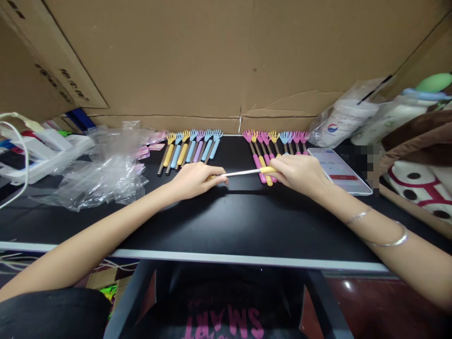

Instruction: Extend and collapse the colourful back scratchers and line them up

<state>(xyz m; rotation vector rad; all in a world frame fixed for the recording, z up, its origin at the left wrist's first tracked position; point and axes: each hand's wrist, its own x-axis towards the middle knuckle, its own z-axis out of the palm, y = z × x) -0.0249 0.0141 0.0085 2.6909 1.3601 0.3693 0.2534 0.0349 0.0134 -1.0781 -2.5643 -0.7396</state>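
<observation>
Both of my hands are closed on one back scratcher (243, 173), held level above the black table, its silver rod bare between them. My left hand (197, 180) grips the end at the left, where a bit of yellow shows; the claw itself is hidden. Around the yellow handle at the other end is my right hand (296, 172). Behind my left hand lies a row of back scratchers (192, 146) in yellow, blue and purple. A second row of back scratchers (261, 155), pink, yellow, blue and purple, lies behind my right hand, which partly covers it.
Crumpled clear plastic bags (102, 174) and a white power strip (52, 160) lie at the left. At the right are a phone (341, 172), a bagged drink cup (346, 120) and a patterned cloth bag (420, 188). A cardboard wall (212, 61) stands behind; the table's pale edge (219, 258) runs in front.
</observation>
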